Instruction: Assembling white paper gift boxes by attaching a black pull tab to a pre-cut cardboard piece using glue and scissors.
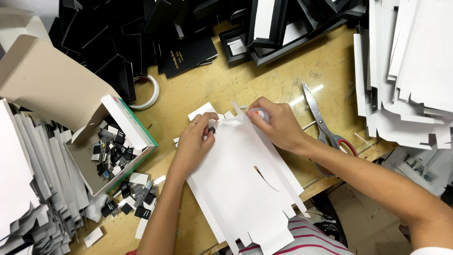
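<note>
- Where the two hands meet, just above centre frame, a flat white die-cut card sheet (240, 174) lies on the wooden tabletop (198, 89) and runs down to the lower edge of the frame.
- Left hand (196, 139): fingers curled, thumb and forefinger pinched on a small black tag (212, 128) at the top edge of the sheet. A ring on one finger.
- Right hand (278, 123): closed round a small clear tube with a red part (258, 114); what it is exactly, cannot tell. A thin clear strip (236, 113) sticks up beside its fingertips.
- The sheet has a curved slit near its middle and notched tabs along its lower end; that end overlaps a red-and-white striped garment (306, 238) at bottom centre.
- Right of the hands: scissors (321, 123) with red-and-grey handles, lying on the table, untouched.
- Left of frame: open cardboard box (56, 89) with more small black tags inside; loose tags (134, 198) scattered on the table just below it.
- Upper left of centre: a tape roll (148, 92), beside a heap of black folded boxes (113, 42) along the top.
- Right edge: stack of white card blanks (410, 71). Far left edge: another stack of white sheets (28, 189).
</note>
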